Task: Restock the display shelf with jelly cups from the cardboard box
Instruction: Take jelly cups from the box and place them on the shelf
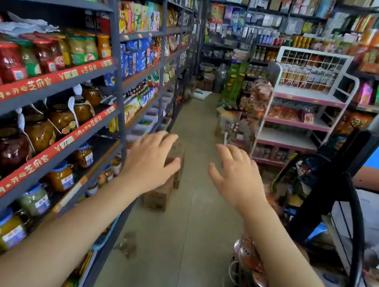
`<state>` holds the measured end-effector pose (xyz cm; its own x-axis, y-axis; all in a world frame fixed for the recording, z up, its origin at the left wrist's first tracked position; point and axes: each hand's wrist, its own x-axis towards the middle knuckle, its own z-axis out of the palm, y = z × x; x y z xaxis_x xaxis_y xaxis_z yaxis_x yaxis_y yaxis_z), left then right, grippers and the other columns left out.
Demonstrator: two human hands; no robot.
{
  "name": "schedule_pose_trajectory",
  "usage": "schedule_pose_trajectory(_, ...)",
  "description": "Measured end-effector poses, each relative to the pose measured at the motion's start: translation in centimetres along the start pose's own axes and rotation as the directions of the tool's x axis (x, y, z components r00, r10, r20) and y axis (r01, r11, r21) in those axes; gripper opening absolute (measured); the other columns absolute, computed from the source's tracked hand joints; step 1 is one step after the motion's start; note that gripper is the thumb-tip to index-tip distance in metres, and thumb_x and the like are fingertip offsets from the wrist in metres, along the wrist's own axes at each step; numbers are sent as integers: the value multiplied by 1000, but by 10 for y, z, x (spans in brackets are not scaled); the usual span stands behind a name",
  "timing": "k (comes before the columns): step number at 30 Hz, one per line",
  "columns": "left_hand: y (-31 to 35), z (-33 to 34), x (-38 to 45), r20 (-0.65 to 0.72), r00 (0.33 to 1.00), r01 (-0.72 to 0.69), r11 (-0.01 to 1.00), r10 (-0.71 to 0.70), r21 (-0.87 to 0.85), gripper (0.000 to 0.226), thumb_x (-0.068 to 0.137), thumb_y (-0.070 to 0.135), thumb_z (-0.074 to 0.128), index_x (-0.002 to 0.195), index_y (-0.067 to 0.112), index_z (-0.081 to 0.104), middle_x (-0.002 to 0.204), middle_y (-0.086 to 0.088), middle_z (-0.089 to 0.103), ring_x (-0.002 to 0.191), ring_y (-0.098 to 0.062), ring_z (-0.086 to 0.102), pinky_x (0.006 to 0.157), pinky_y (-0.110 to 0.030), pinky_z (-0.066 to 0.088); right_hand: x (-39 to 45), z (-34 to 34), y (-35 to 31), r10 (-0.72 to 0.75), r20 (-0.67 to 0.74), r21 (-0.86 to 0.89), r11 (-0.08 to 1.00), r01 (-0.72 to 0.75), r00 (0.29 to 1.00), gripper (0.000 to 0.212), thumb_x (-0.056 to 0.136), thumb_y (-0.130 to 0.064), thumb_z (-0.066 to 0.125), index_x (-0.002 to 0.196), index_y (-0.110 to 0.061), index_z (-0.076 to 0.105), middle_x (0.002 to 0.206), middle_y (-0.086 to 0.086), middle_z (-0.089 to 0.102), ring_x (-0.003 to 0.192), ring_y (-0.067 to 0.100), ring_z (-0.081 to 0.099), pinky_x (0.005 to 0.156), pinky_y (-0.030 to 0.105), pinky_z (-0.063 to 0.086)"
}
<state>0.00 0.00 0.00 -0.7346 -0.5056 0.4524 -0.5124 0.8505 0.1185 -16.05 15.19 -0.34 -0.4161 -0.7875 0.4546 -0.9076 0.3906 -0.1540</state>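
While both arms reach down the aisle: left hand (149,161) and right hand (235,176) held out empty, fingers spread and relaxed, gap between them. Stacked cardboard boxes (163,189) on floor (182,242), tight against front edge of left shelf unit (103,114), partly hidden behind left hand. Jars (35,130) lining shelf edges at left. White rack (300,106) and black fan frame (350,195) narrowing right side. Open floor strip down aisle middle.

Single head-worn wide-angle view, looking forward and slightly down along a beige-tiled shop aisle floor (193,129); grey metal shelving (115,38) close on left, edges bowed by the lens.
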Motion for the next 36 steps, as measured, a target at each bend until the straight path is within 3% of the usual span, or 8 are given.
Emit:
schedule_pose_trajectory(4,-18,77,-27,291,956,67,993,-36,-99,53,98,45,47,144,19,46,140,-1,50,126,-25,50,98,-40,42,-23,77,17,93,273,52,992,-111,957,50,97,-43,48,142,-20,45,138,5,50,126,28,48,100,41,40)
schedule_pose_trajectory(7,-39,138,-47,399,915,150,970,-62,-194,56,94,48,47,140,17,51,132,-4,55,120,-28,55,96,-42,45,-32,133,24,78,423,110,985,-136,903,51,99,-42,49,144,-21,43,139,5,50,126,28,49,102,42,43)
schedule_pose_trajectory(12,-88,228,-31,550,820,272,954,-161,-126,55,98,46,50,146,19,45,136,-8,55,124,-32,51,101,-44,42,3,228,29,88,537,150,969,-198,839,47,100,-43,46,142,-20,46,134,3,54,120,22,53,97,39,47)
schedule_pose_trajectory(16,-137,269,33,606,778,298,947,-167,-122,57,98,48,47,147,21,41,140,-5,51,128,-29,48,103,-41,39,71,283,30,135,603,123,958,-259,786,45,100,-40,48,139,-18,49,134,4,54,120,26,53,96,40,46)
schedule_pose_trajectory(20,-176,289,118,627,773,249,957,-103,-150,65,93,54,34,145,18,44,140,-6,52,127,-27,47,103,-39,38,148,311,43,151,600,117,955,-274,785,45,100,-42,47,138,-19,49,133,0,54,117,20,53,92,38,48)
schedule_pose_trajectory(25,-181,326,228,610,792,132,970,22,-207,76,85,59,22,144,16,47,141,-5,52,127,-27,49,102,-40,36,217,335,93,276,543,74,925,-373,793,49,97,-47,42,132,-15,55,125,4,60,108,24,59,84,39,52)
schedule_pose_trajectory(28,-172,365,300,606,793,76,975,69,-211,74,86,58,23,141,17,48,139,-3,54,126,-27,50,101,-42,39,258,361,140,331,512,71,903,-423,793,60,91,-53,34,125,-12,60,116,7,64,100,28,62,77,43,54)
schedule_pose_trajectory(36,-130,453,498,624,770,-28,985,128,-168,77,88,60,20,145,16,46,143,-4,52,129,-27,48,104,-40,35,399,409,295,372,436,87,889,-450,819,52,90,-51,43,120,-14,63,106,6,64,93,29,63,72,39,51)
